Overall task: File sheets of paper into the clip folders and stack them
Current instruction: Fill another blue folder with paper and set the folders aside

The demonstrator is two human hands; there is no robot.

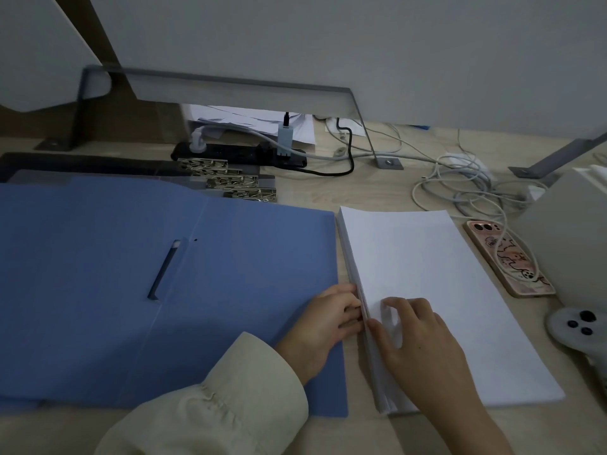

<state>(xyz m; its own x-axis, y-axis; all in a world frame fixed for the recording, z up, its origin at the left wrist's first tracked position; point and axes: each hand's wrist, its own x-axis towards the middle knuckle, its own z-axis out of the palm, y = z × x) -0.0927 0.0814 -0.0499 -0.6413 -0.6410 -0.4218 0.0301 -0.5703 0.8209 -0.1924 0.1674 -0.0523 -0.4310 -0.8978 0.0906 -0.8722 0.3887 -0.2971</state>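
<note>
Two hands at work on a stack of paper (443, 290), lying on the tabletop (368, 192) right of centre, just beside an open folder. Left hand (328, 320) set against the stack's near left edge, fingers curled in round that edge, wrist in a cream sleeve (213, 399) lying across the folder's near right corner. Right hand (417, 343) on top of the stack, thumb along the same edge, bent fingers pinching up a small ridge in the top sheets. Left of the paper, a blue folder (115, 307) spread open flat, showing a dark clip bar (164, 270) beside the spine crease. Beyond the folder's far edge, more clip folders (226, 178) piled in a staggered heap, metal clips uppermost. Farther back, a black power strip (239, 154) with plugs in it. Right of the paper, a phone (509, 257) in a pink cartoon case, face down, a white cable from the tangle of cables (466, 182) looped over it. At the right border, a beige box (574, 231) and, nearer, a pale controller (578, 326) with dark buttons.
</note>
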